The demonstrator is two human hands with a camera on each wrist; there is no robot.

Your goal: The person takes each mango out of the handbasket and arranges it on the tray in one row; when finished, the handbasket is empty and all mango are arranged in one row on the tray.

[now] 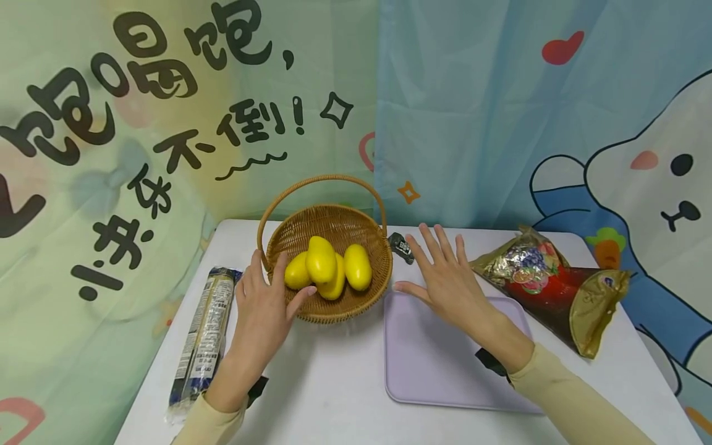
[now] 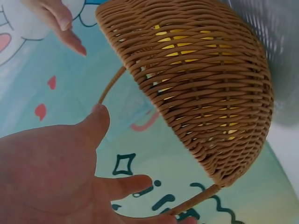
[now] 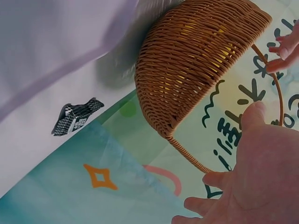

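Note:
A brown wicker basket with a tall arched handle stands at the back of the table. Several smooth yellow oval fruits lie in it. My left hand is spread at the basket's front left, its fingers overlapping the rim in the head view. To the right, my right hand is spread over the back of a lilac tray. Both wrist views show the palms raised and bare, with the basket tall beside them. Neither hand holds anything.
Two long clear-wrapped packs lie along the table's left side. A small black packet sits between the basket and my right hand. On the right rests a large red and gold foil bag. Printed curtains hang behind the table.

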